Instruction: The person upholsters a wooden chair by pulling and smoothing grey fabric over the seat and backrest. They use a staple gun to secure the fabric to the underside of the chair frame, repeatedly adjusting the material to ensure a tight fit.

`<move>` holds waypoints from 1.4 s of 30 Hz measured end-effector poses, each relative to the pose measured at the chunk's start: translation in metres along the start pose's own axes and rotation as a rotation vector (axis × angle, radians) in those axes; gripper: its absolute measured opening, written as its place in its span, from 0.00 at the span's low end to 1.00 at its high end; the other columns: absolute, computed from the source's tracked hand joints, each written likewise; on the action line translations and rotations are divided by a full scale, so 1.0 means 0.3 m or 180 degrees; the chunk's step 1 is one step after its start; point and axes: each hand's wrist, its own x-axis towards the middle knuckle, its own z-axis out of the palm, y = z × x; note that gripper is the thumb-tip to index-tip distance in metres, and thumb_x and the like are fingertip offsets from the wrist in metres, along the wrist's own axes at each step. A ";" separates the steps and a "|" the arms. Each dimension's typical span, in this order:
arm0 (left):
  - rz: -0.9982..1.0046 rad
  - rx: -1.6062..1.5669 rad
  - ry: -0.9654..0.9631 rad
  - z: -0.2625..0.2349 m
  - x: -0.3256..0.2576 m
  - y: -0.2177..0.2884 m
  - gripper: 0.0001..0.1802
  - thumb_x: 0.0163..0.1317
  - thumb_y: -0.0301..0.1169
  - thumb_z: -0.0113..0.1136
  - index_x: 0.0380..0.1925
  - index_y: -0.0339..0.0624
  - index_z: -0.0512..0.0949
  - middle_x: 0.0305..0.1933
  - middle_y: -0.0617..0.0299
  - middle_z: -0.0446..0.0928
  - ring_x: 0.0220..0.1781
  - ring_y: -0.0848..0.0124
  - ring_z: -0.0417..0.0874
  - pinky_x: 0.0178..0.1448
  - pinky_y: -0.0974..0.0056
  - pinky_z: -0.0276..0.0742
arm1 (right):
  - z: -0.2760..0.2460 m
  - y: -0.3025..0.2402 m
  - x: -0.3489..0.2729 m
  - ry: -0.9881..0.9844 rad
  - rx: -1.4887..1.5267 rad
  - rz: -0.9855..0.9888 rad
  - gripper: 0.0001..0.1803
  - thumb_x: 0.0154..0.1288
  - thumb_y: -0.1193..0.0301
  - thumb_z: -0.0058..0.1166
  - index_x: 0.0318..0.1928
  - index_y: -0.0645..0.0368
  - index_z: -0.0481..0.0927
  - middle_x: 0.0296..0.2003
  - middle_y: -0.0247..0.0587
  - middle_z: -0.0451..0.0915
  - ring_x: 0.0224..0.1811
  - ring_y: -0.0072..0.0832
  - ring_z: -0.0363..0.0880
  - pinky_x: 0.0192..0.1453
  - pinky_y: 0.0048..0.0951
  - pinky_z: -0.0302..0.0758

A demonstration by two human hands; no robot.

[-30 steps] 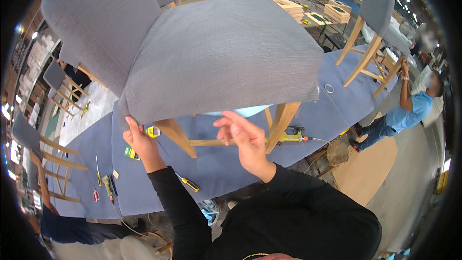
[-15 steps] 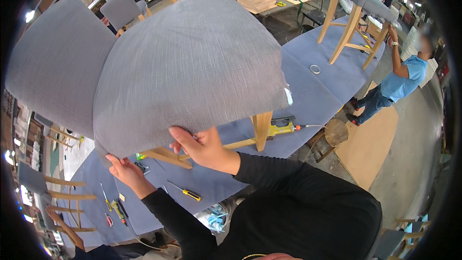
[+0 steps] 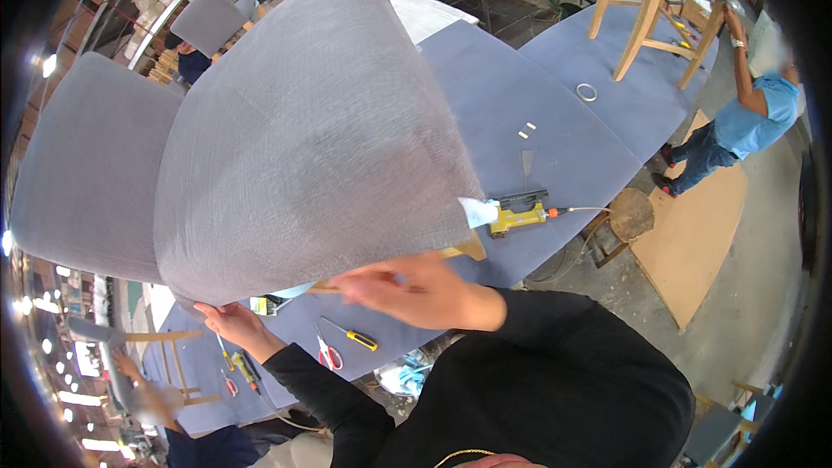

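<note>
A grey upholstered chair [image 3: 312,130] fills the left and middle, its seat tilted and its backrest [image 3: 91,173] to the left. At the seat's near left corner, my left hand [image 3: 232,328] is closed on the loose edge of the grey fabric [image 3: 187,307]. My right hand [image 3: 425,290] is beside the seat's near edge, its fingers smeared by motion. White padding [image 3: 477,211] pokes out at the seat's right corner, above a short visible piece of wooden leg [image 3: 471,247]. A yellow and black staple gun [image 3: 517,218] lies just beyond that corner.
Red-handled scissors [image 3: 328,354] and a yellow screwdriver [image 3: 361,341] lie on the blue-covered table [image 3: 563,147]. A roll of tape [image 3: 587,93] and a scraper [image 3: 527,169] lie further right. A round wooden stool [image 3: 631,214] stands beside the table. A co-worker [image 3: 763,113] handles another chair [image 3: 646,17].
The chair has tipped and turned, its right corner coming left and down. My right hand has moved right along the near edge. My left hand keeps its grip on the fabric. Scissors have come into sight.
</note>
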 end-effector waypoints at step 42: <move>-0.0222 -0.0601 0.0066 0.030 -0.043 0.033 0.23 0.76 0.39 0.61 0.19 0.54 0.65 0.22 0.74 0.70 0.24 0.86 0.68 0.31 0.77 0.65 | -0.226 -0.103 -0.018 0.0891 -0.1268 -0.1090 0.23 0.67 0.71 0.67 0.15 0.61 0.75 0.11 0.35 0.75 0.10 0.23 0.74 0.16 0.25 0.64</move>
